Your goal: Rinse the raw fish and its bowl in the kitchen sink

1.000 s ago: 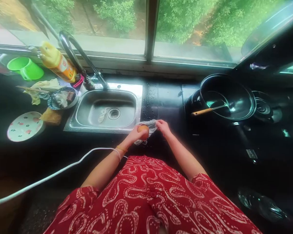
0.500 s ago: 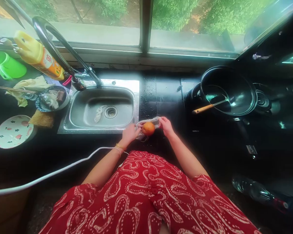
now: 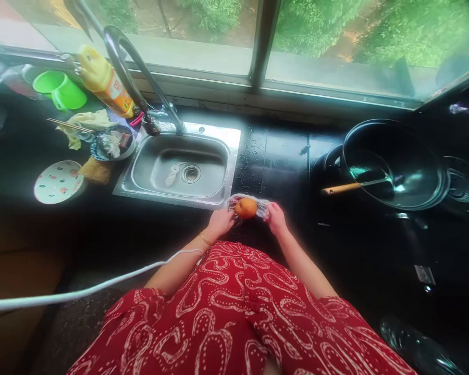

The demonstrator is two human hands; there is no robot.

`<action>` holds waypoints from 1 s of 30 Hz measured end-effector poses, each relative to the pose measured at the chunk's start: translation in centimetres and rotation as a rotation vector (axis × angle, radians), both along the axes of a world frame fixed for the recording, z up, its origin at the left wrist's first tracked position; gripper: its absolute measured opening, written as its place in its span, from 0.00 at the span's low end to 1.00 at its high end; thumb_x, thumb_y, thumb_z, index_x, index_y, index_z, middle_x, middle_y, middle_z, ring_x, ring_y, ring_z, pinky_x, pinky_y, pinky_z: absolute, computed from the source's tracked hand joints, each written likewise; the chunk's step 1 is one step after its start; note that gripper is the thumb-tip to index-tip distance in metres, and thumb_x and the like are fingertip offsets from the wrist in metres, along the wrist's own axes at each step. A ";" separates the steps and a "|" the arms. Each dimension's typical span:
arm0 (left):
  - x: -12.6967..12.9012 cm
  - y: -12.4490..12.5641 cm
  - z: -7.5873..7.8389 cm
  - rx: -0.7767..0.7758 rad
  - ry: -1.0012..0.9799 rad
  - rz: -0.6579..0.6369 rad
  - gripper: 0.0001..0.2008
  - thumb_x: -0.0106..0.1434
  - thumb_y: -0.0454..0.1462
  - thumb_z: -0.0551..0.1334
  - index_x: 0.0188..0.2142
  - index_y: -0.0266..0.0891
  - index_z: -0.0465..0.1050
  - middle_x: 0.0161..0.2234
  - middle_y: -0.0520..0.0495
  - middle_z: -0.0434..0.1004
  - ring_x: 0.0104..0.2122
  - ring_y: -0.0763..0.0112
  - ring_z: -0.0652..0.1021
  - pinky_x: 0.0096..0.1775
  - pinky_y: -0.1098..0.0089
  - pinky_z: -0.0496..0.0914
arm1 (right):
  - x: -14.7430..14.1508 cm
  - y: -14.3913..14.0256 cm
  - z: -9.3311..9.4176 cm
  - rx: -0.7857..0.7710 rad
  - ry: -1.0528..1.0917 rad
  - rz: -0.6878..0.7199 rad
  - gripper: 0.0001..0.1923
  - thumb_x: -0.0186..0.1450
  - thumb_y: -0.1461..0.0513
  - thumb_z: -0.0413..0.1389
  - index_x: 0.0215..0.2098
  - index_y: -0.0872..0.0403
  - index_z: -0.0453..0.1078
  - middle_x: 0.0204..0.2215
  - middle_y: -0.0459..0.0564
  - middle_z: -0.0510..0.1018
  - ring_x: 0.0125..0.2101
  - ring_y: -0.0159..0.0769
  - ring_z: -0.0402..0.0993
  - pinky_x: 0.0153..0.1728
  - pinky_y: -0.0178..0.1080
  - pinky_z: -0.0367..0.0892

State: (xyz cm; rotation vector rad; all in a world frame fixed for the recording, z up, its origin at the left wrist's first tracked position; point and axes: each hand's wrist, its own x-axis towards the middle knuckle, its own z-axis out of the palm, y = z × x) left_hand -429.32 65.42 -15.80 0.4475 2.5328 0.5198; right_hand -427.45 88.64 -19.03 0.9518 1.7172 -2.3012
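A crumpled, see-through plastic bag [image 3: 262, 207] is stretched between my hands at the counter's front edge, just right of the sink. A round orange-coloured fruit [image 3: 246, 208] shows in the middle of it; whether it lies inside or on top I cannot tell. My left hand [image 3: 221, 223] is closed on the bag's left side, its fingertips against the fruit. With closed fingers, my right hand [image 3: 276, 219] pinches the bag's right end, apart from the fruit.
The steel sink [image 3: 234, 172] holds a whitish scrap [image 3: 172, 175] near its drain. Left of it are a bowl [image 3: 131, 151], a floral plate [image 3: 57, 182], a yellow bottle [image 3: 105, 80] and a green mug [image 3: 68, 91]. A wok [image 3: 426, 190] with a wooden-handled spatula [image 3: 342, 188] stands right.
The view has swung left, so the sink and dishes appear further right. Both hands still hold the bag, and the fruit shows a little turned between them.
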 end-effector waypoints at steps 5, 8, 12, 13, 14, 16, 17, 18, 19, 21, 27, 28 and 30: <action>0.5 -2.0 1.8 0.012 -0.028 -0.061 0.07 0.64 0.36 0.61 0.28 0.40 0.72 0.34 0.38 0.76 0.39 0.54 0.78 0.47 0.60 0.67 | -2.1 1.0 1.1 -0.001 -0.084 -0.118 0.21 0.54 0.50 0.66 0.29 0.52 0.61 0.14 0.35 0.61 0.12 0.21 0.52 0.10 0.27 0.46; 0.7 -3.7 3.9 0.083 -0.073 -0.078 0.08 0.63 0.37 0.61 0.27 0.41 0.70 0.32 0.42 0.74 0.34 0.60 0.76 0.43 0.64 0.68 | -3.3 1.8 2.0 -0.018 -0.125 -0.150 0.19 0.53 0.54 0.67 0.29 0.53 0.62 0.14 0.36 0.62 0.12 0.21 0.52 0.10 0.27 0.45; 0.7 -4.8 6.9 0.206 -0.125 0.017 0.08 0.65 0.40 0.58 0.30 0.43 0.70 0.29 0.48 0.73 0.29 0.66 0.72 0.38 0.68 0.67 | -3.8 1.6 3.6 0.005 -0.051 -0.059 0.19 0.53 0.54 0.67 0.29 0.53 0.63 0.15 0.35 0.62 0.12 0.21 0.53 0.11 0.27 0.49; 0.7 -4.7 7.5 0.258 -0.140 0.036 0.09 0.65 0.42 0.57 0.31 0.43 0.70 0.29 0.49 0.73 0.29 0.66 0.71 0.38 0.68 0.66 | -3.8 1.3 4.0 0.013 -0.024 -0.026 0.18 0.53 0.53 0.67 0.29 0.53 0.63 0.14 0.35 0.62 0.12 0.21 0.53 0.11 0.28 0.49; 0.7 -4.4 7.9 0.315 -0.153 0.055 0.10 0.66 0.43 0.57 0.32 0.42 0.70 0.29 0.50 0.73 0.29 0.67 0.71 0.38 0.68 0.66 | -3.8 0.9 4.4 0.021 0.001 0.007 0.17 0.53 0.53 0.66 0.29 0.53 0.64 0.14 0.35 0.62 0.12 0.21 0.52 0.11 0.28 0.49; 0.6 -3.3 8.1 0.433 -0.162 0.103 0.12 0.67 0.46 0.56 0.34 0.41 0.70 0.30 0.50 0.74 0.31 0.67 0.71 0.38 0.68 0.66 | -3.7 -0.1 5.3 0.049 0.051 0.068 0.15 0.53 0.54 0.64 0.29 0.53 0.66 0.15 0.37 0.65 0.13 0.22 0.53 0.12 0.29 0.51; 0.4 -2.6 7.9 0.497 -0.155 0.136 0.12 0.67 0.46 0.56 0.36 0.41 0.70 0.31 0.50 0.74 0.32 0.68 0.72 0.39 0.68 0.67 | -3.6 -0.6 5.7 0.069 0.073 0.103 0.13 0.53 0.55 0.63 0.29 0.54 0.67 0.17 0.38 0.67 0.14 0.22 0.55 0.13 0.29 0.53; 0.2 -1.7 7.7 0.562 -0.141 0.172 0.12 0.67 0.46 0.56 0.36 0.40 0.70 0.33 0.50 0.74 0.33 0.68 0.72 0.40 0.68 0.67 | -3.5 -1.2 6.1 0.091 0.090 0.146 0.12 0.53 0.55 0.62 0.29 0.55 0.69 0.18 0.40 0.70 0.15 0.23 0.57 0.14 0.30 0.55; 0.0 -0.7 7.3 0.623 -0.124 0.203 0.11 0.67 0.45 0.56 0.36 0.40 0.69 0.33 0.50 0.75 0.34 0.68 0.73 0.41 0.68 0.68 | -3.4 -1.7 6.5 0.111 0.104 0.201 0.11 0.52 0.56 0.61 0.29 0.55 0.71 0.20 0.41 0.72 0.16 0.24 0.59 0.16 0.30 0.56; -0.5 1.3 6.6 0.707 -0.095 0.239 0.10 0.67 0.43 0.56 0.34 0.40 0.67 0.33 0.50 0.74 0.34 0.68 0.73 0.42 0.67 0.68 | -2.9 -2.6 7.0 0.131 0.131 0.334 0.11 0.51 0.58 0.60 0.32 0.56 0.74 0.24 0.44 0.76 0.19 0.26 0.64 0.20 0.31 0.61; -1.7 5.0 6.4 0.563 0.100 0.172 0.06 0.65 0.36 0.58 0.31 0.40 0.68 0.31 0.49 0.70 0.34 0.67 0.71 0.44 0.64 0.69 | -1.8 -3.8 6.9 0.053 0.221 0.486 0.19 0.48 0.58 0.63 0.38 0.55 0.74 0.32 0.47 0.80 0.28 0.31 0.71 0.29 0.32 0.65; -1.7 5.2 6.6 0.532 0.131 0.136 0.06 0.65 0.35 0.58 0.30 0.40 0.69 0.31 0.49 0.70 0.35 0.66 0.71 0.46 0.63 0.69 | -1.7 -4.0 6.8 0.073 0.219 0.463 0.17 0.47 0.57 0.63 0.35 0.55 0.73 0.31 0.47 0.79 0.28 0.31 0.70 0.28 0.32 0.65; -1.7 5.4 6.7 0.497 0.174 0.079 0.06 0.65 0.34 0.58 0.30 0.40 0.69 0.32 0.48 0.69 0.36 0.65 0.71 0.47 0.61 0.69 | -1.6 -4.3 6.6 0.142 0.202 0.404 0.14 0.47 0.56 0.62 0.29 0.56 0.71 0.26 0.46 0.77 0.26 0.30 0.68 0.27 0.32 0.63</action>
